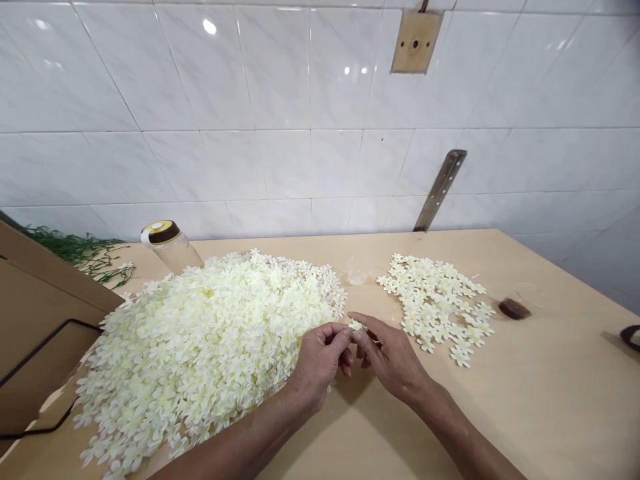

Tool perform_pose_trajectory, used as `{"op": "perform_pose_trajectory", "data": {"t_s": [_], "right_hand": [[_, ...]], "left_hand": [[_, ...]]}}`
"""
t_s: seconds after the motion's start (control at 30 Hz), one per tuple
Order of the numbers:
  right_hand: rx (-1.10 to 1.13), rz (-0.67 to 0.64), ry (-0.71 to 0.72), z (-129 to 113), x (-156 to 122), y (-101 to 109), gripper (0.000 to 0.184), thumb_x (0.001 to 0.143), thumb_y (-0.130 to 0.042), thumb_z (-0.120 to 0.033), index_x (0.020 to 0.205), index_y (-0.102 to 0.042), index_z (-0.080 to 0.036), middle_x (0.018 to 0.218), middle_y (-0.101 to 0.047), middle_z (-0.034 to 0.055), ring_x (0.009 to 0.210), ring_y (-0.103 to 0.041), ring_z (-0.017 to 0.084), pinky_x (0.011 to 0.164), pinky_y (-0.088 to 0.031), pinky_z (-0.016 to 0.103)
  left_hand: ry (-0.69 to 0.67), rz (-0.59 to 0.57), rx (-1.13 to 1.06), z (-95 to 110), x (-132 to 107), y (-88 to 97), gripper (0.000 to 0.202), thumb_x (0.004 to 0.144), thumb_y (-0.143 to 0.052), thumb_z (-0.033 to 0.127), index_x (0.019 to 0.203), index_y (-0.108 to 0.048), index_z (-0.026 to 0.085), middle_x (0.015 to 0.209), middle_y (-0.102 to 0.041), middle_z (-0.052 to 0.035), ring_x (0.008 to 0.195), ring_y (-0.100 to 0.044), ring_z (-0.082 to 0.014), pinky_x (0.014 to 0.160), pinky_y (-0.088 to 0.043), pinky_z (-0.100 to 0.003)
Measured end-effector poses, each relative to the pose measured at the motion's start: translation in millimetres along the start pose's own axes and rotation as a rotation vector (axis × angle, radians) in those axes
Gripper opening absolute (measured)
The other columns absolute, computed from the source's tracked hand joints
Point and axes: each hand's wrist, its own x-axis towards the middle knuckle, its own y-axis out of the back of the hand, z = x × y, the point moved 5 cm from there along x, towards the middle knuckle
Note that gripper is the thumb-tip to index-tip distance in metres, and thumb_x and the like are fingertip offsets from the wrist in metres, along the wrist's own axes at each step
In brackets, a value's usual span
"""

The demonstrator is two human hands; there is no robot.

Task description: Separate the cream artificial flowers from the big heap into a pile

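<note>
Flower (357, 325) pinched btwn fingers (345, 335) of both hands, above table (550, 400)

Bright overhead light, glare on tiles (209, 27), edges warped, sharp.

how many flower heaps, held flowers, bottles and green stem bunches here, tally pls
flower heaps: 2 (big heap, small heap)
held flower: 1
bottle: 1
green stem bunch: 1
total: 5

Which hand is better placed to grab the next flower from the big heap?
Left, probably. The left hand sits at the edge of the big heap, while the right hand lies farther out, toward the smaller spread. Both pinch one flower.
</note>
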Motion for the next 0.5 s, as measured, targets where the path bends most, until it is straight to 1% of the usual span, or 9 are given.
{"op": "perform_pose_trajectory", "data": {"t_s": [0.1,0.17,0.27,0.33,0.4,0.5], "right_hand": [[-0.083,0.032,0.059,-3.1,0.5,3.7,0.041,0.102,-0.042,-0.039,0.137,-0.054,-0.02,0.093,-0.073,0.0079,0.059,-0.067,0.015,0.057,-0.056,0.029],[-0.175,0.045,0.122,-6.7,0.6,5.0,0.036,0.103,-0.039,-0.036,0.132,-0.055,-0.021,0.095,-0.071,0.0079,0.065,-0.067,0.016,0.06,-0.054,0.029],[-0.273,0.032,0.155,-8.8,0.4,3.7,0.03,0.104,-0.034,-0.032,0.106,-0.061,-0.021,0.09,-0.068,0.0065,0.066,-0.064,0.016,0.058,-0.049,0.027],[-0.307,0.022,0.154,-8.0,-0.2,1.9,0.032,0.105,-0.032,-0.032,0.089,-0.057,-0.021,0.078,-0.064,0.0034,0.06,-0.059,0.015,0.054,-0.043,0.025],[-0.344,0.028,0.161,-6.3,-1.0,0.6,0.034,0.105,-0.032,-0.032,0.079,-0.051,-0.022,0.066,-0.057,-0.0006,0.053,-0.052,0.013,0.05,-0.037,0.024],[-0.415,0.059,0.182,-2.5,-1.2,1.0,0.036,0.104,-0.033,-0.033,0.072,-0.044,-0.022,0.058,-0.045,-0.0041,0.048,-0.041,0.012,0.048,-0.029,0.025]], "left_hand": [[-0.019,-0.022,0.046,3.3,-1.2,-1.3,0.033,0.079,-0.068,0.044,0.084,-0.071,0.012,0.054,-0.058,-0.0005,0.045,-0.051,-0.0106,0.047,-0.043,-0.023],[-0.03,-0.025,0.092,4.4,-2.2,-2.4,0.032,0.079,-0.066,0.042,0.088,-0.071,0.012,0.054,-0.058,-0.0001,0.045,-0.052,-0.0115,0.047,-0.044,-0.023],[-0.034,-0.036,0.175,3.0,-2.9,-3.8,0.029,0.081,-0.062,0.036,0.095,-0.07,0.013,0.054,-0.057,0.0006,0.045,-0.052,-0.0124,0.047,-0.046,-0.024],[-0.043,-0.035,0.26,2.2,-2.2,-2.1,0.026,0.083,-0.058,0.032,0.098,-0.069,0.014,0.058,-0.059,-0.0002,0.046,-0.052,-0.0127,0.046,-0.044,-0.024],[-0.11,-0.03,0.396,5.8,-1.2,1.4,0.02,0.083,-0.055,0.027,0.091,-0.069,0.016,0.064,-0.062,-0.002,0.05,-0.053,-0.0127,0.047,-0.041,-0.023],[-0.24,-0.063,0.614,14.6,-2.8,3.7,0.014,0.08,-0.055,0.019,0.077,-0.068,0.018,0.068,-0.063,-0.0033,0.058,-0.054,-0.0138,0.053,-0.038,-0.023]]}}
